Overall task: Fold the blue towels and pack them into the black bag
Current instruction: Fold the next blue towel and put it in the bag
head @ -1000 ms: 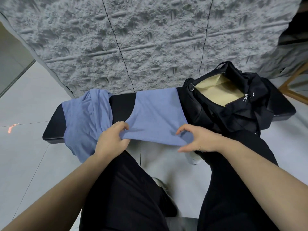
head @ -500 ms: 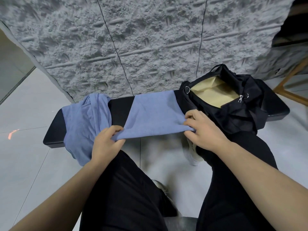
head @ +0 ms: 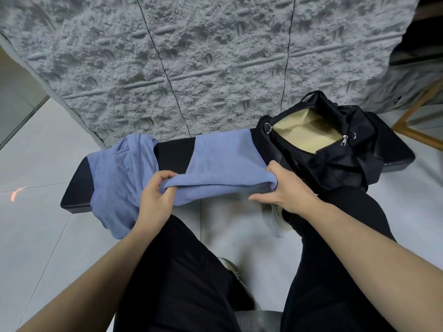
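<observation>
left hand (head: 155, 197): I see it pinching the near-left corner of the flat towel (head: 223, 161), prob to lift that edge for a fold
right hand (head: 285, 188): fingers curled round the near-right corner, same reason
flat towel: between both hands, on the bench (head: 172, 152)
spare towel (head: 119, 178): bunched just left of left hand, unfolded
black bag (head: 335, 154): just beyond right hand, mouth open, ready for packing
hidden: bag inside mostly out of sight; towel underside not visible; shoe (head: 275, 221) partly covered by right forearm

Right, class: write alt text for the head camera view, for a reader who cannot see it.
Seen from above, a person's left hand and right hand grip the near edge of a flat blue cloth towel on a black padded bench. A crumpled blue towel lies left; an open black fabric bag sits right.
</observation>
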Available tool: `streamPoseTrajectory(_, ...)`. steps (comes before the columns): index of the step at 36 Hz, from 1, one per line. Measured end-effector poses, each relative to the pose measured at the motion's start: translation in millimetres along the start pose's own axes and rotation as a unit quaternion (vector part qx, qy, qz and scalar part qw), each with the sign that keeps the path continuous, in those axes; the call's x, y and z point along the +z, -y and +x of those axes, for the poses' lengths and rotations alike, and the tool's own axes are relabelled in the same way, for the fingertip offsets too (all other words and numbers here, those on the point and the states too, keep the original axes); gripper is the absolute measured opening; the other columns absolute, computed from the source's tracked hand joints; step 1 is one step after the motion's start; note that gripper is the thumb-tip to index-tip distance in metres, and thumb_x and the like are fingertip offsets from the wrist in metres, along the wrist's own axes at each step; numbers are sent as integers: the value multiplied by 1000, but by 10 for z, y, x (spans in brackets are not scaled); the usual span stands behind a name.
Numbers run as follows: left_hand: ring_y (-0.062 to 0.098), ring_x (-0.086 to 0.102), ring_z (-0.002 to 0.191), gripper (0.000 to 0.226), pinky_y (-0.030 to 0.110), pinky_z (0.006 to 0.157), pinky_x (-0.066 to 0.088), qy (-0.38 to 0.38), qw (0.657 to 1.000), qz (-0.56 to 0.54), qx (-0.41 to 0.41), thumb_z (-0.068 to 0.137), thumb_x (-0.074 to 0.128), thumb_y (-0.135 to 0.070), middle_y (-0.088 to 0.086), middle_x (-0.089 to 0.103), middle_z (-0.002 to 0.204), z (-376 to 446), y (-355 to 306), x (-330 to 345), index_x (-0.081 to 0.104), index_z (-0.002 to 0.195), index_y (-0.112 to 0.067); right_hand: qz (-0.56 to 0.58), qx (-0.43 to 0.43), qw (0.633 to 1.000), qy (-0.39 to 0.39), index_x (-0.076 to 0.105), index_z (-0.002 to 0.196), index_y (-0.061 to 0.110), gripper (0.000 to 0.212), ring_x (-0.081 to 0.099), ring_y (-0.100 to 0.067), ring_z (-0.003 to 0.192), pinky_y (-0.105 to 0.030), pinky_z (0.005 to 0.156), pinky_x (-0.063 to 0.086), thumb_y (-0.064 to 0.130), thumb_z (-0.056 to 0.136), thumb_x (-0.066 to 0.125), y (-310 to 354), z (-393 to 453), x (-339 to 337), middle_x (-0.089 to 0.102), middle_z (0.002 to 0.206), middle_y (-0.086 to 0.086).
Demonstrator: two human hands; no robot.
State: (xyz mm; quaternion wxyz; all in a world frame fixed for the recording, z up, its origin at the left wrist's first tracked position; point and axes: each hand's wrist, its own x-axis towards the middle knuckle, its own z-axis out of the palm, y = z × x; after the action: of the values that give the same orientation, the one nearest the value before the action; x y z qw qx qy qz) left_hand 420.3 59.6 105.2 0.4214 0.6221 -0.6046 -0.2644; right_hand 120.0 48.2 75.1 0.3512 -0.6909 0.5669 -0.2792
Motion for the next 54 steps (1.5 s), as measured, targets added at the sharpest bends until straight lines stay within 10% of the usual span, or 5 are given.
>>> streamPoseTrajectory(14,6,54,77,36,21,69,41,267,903,316,112,75,76,-56,-17,41,90,143,26,69,54,100,-42,-19,29,999,22,36,81,14,17,32,-9,54,-27,52,28,1,87,46,-31,33,17,44,64,3)
streamPoseTrajectory(18,16,41,61,35,33,62,35,231,904,357,55,86,65,-25,-4,37,79,188,71,149,35,69,-18,7,34,999,35,31,77,19,25,29,-8,53,-27,54,27,1,88,44,-33,27,32,38,63,7)
streamPoseTrajectory(30,31,61,66,12,42,62,53,194,959,202,-49,90,56,-13,8,62,71,175,87,116,52,79,-15,-46,20,994,92,41,93,23,65,52,-15,75,-32,64,43,66,58,77,-102,51,89,53,90,2)
streamPoseTrajectory(37,17,48,61,20,31,58,41,197,957,212,-20,97,50,-16,4,55,69,183,79,123,44,78,-20,-143,-2,984,110,30,78,24,27,42,-20,62,-35,57,32,11,86,52,-55,46,82,46,70,1)
streamPoseTrajectory(54,27,60,77,9,38,70,49,213,955,205,-19,95,50,-21,7,62,78,103,-34,166,47,88,-15,-136,-21,989,48,36,73,26,23,45,-23,85,-23,64,31,14,80,54,-58,56,64,49,84,-3)
